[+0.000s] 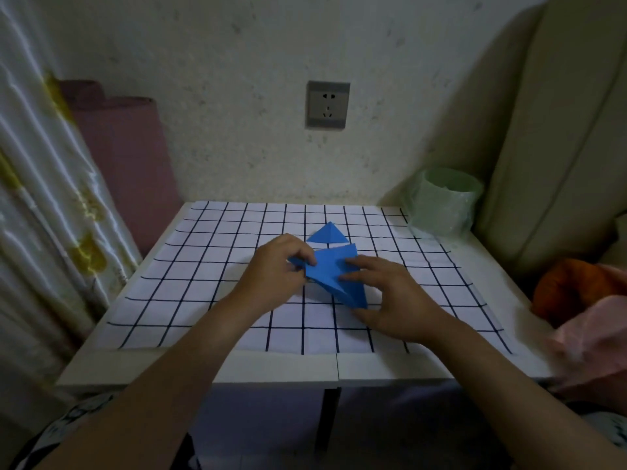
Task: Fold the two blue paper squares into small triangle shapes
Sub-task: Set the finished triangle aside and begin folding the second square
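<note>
My left grip (281, 262) pinches the left edge of the half-folded blue paper (334, 271) mid-counter (271, 368). My right grip (390, 296), released, presses it flat. The folded blue triangle (327, 235) lies just behind.

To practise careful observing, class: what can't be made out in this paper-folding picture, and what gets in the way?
Head view, left corner of the blue paper: covered by fingers of the left hand.
Head view, layers of the folded triangle: too small to count.
Head view, contents of the green bin: hidden by its wall.
Head view, pink cloth: blurred, cut by the right edge.
</note>
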### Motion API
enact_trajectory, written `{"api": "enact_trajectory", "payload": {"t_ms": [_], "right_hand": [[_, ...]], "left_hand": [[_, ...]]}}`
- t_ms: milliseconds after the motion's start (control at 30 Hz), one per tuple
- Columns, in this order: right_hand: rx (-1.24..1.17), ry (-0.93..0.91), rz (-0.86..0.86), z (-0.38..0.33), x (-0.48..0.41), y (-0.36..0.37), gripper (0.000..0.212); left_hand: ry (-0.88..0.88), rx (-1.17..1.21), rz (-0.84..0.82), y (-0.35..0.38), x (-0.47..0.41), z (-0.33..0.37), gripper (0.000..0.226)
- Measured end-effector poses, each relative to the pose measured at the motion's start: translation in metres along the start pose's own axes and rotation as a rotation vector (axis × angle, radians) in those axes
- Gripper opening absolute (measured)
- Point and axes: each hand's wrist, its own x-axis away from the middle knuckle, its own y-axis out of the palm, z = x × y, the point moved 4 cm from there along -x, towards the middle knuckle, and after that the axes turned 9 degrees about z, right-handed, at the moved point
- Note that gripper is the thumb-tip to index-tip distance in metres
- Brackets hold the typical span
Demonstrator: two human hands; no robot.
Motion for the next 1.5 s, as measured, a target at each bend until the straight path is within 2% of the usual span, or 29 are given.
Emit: {"api": "enact_trajectory", "payload": {"t_ms": [133, 233, 367, 433, 500, 600, 667, 767, 867, 1000, 1067, 1167, 1367, 1500], "right_hand": [[0.324, -0.175, -0.123, -0.005, 0.008, 0.011, 0.054], [0.426, -0.243, -0.151, -0.009, 0.009, 0.015, 0.058], [0.475, -0.232, -0.174, -0.012, 0.007, 0.017, 0.061], [0.498, -0.211, -0.184, -0.012, 0.006, 0.018, 0.062], [0.506, -0.185, -0.182, -0.013, 0.004, 0.021, 0.061], [0.493, -0.156, -0.182, -0.014, 0.003, 0.027, 0.063], [0.509, -0.159, -0.164, -0.016, 0.003, 0.03, 0.063], [0.492, -0.165, -0.1, -0.021, 0.003, 0.031, 0.058], [0.447, -0.168, -0.091, -0.024, 0.003, 0.033, 0.06], [0.325, -0.154, -0.145, -0.014, 0.006, 0.027, 0.083], [0.293, -0.183, -0.161, -0.009, 0.007, 0.023, 0.086], [0.33, -0.242, -0.17, -0.009, 0.011, 0.02, 0.082], [0.358, -0.258, -0.198, -0.012, 0.015, 0.021, 0.069], [0.396, -0.287, -0.165, -0.013, 0.007, 0.015, 0.042]], "left_hand": [[-0.092, 0.038, -0.107, 0.003, 0.006, -0.014, 0.029], [-0.146, 0.034, -0.171, 0.002, 0.011, -0.025, 0.031], [-0.064, -0.228, -0.262, -0.007, 0.016, -0.034, 0.031], [0.062, -0.369, -0.276, -0.01, 0.018, -0.029, 0.044], [0.285, -0.545, -0.287, -0.005, 0.022, -0.018, 0.052], [0.541, -0.749, -0.308, 0.009, 0.031, -0.004, 0.045], [0.629, -0.808, -0.291, 0.018, 0.034, 0.005, 0.036], [0.697, -0.768, -0.25, 0.026, 0.035, 0.017, 0.032], [0.616, -0.724, -0.315, 0.032, 0.037, 0.017, 0.027], [0.464, -0.68, -0.341, 0.023, 0.034, 0.001, 0.031], [0.435, -0.596, -0.357, 0.019, 0.034, -0.005, 0.033], [0.404, -0.516, -0.348, 0.015, 0.038, -0.012, 0.034], [0.169, -0.314, -0.374, 0.014, 0.041, -0.026, 0.035], [0.01, -0.157, -0.321, 0.009, 0.041, -0.028, 0.033]]}}
